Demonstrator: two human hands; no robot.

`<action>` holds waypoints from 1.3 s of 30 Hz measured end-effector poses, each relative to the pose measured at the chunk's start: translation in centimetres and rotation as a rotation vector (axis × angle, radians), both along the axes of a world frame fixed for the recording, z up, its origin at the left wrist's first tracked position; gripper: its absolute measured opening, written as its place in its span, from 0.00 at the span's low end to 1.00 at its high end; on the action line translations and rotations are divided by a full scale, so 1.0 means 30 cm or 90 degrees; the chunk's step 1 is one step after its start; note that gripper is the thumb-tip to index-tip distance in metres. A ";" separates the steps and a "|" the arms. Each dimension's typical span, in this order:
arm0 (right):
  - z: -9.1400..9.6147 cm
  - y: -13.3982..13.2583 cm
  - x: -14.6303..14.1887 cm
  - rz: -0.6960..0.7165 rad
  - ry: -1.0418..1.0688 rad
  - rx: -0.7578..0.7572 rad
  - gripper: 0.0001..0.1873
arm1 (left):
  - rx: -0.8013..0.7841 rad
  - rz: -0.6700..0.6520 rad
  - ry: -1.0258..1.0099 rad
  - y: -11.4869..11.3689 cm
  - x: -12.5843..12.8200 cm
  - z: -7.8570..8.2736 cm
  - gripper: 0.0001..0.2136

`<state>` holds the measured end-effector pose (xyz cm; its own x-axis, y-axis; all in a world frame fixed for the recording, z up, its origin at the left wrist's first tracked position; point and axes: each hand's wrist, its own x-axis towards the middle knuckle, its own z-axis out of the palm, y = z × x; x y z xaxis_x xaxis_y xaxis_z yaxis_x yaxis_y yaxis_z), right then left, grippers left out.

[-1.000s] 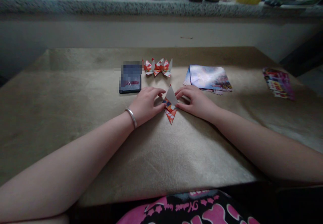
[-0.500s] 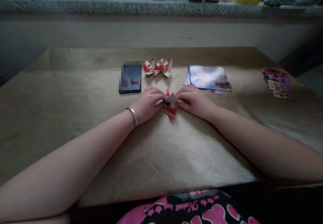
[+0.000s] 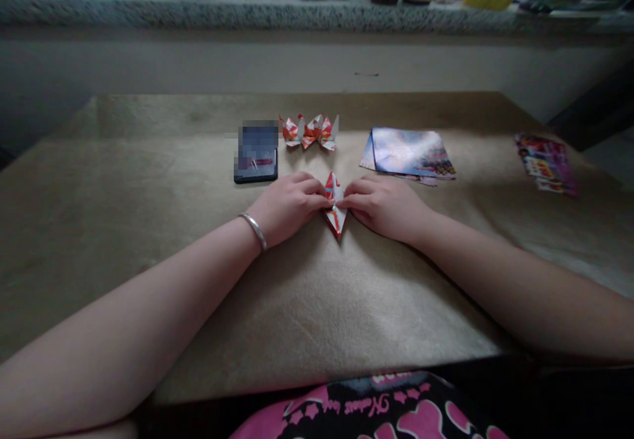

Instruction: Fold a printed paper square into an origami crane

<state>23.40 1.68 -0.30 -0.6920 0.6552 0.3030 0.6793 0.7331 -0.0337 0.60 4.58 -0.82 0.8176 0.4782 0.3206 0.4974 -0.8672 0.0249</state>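
Note:
A small folded piece of red, orange and white printed paper [image 3: 335,202] lies on the tan table cover [image 3: 148,181], narrow and pointed at both ends. My left hand [image 3: 287,206], with a silver bangle on its wrist, presses the paper's left side with bent fingers. My right hand [image 3: 384,204] pinches and presses its right side. Both hands meet over the paper's middle. Behind them stand several finished folded paper figures [image 3: 310,131] in the same print.
A dark phone [image 3: 256,155] lies left of the figures. A stack of printed paper sheets [image 3: 409,153] sits at the right, and more coloured sheets [image 3: 545,160] lie near the table's right edge. A stone ledge [image 3: 297,13] with bottles and oddments runs along the back.
The white flap that stood up from the paper has been folded down. The piece is now narrower, and both hands have closed in on it.

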 end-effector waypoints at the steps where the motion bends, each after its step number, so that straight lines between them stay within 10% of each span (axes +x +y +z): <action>1: 0.001 -0.001 0.001 0.000 -0.005 0.002 0.13 | 0.010 0.000 0.012 -0.001 0.000 0.003 0.12; 39: 0.009 -0.022 0.027 -0.063 0.033 -0.085 0.22 | -0.063 -0.087 -0.046 -0.008 -0.031 0.006 0.10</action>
<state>24.22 1.03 -0.04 -0.6078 0.7561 0.2427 0.7428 0.6494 -0.1630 -0.32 4.35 -0.64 0.8536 0.3969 0.3375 0.3695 -0.9179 0.1449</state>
